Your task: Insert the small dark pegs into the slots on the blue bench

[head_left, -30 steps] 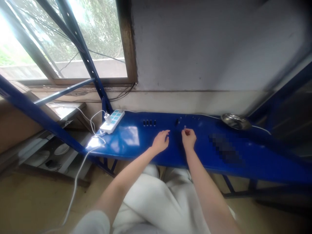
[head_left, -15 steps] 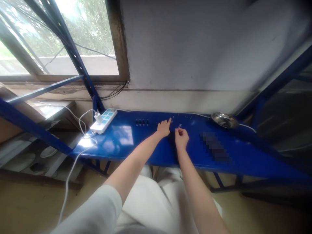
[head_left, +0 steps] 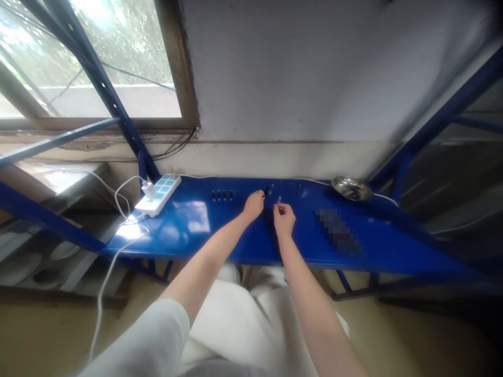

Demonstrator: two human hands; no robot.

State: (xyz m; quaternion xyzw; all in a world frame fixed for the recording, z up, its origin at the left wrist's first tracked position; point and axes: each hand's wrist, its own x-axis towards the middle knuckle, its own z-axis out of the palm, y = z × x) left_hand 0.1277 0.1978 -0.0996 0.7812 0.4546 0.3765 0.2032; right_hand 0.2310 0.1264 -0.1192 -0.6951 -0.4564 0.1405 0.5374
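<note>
My left hand (head_left: 253, 206) is closed in a pinch above the blue tabletop, with a small black piece (head_left: 266, 191) at its fingertips. Just to its right, my right hand (head_left: 285, 218) has its fingers curled around a small clear piece (head_left: 279, 200), whose end sticks up past the thumb and forefinger. Beyond both hands lies a tiny clear part (head_left: 272, 187). Left of my left hand, several small black pieces (head_left: 225, 196) stand in a row. All these pieces are too small to name more exactly.
A white power strip (head_left: 159, 195) with a plugged-in cord sits at the tabletop's left end. A shiny metal bowl-like object (head_left: 352, 188) lies at the back right, near a pixelated dark object (head_left: 338, 230). Tiny bits (head_left: 296, 185) lie along the back. Blue frame posts (head_left: 112, 99) flank the table (head_left: 236, 246).
My left hand's outstretched finger has drawn in to a pinch, and a black piece now shows at its tips. My right hand keeps its grip. The whole view has shifted slightly.
</note>
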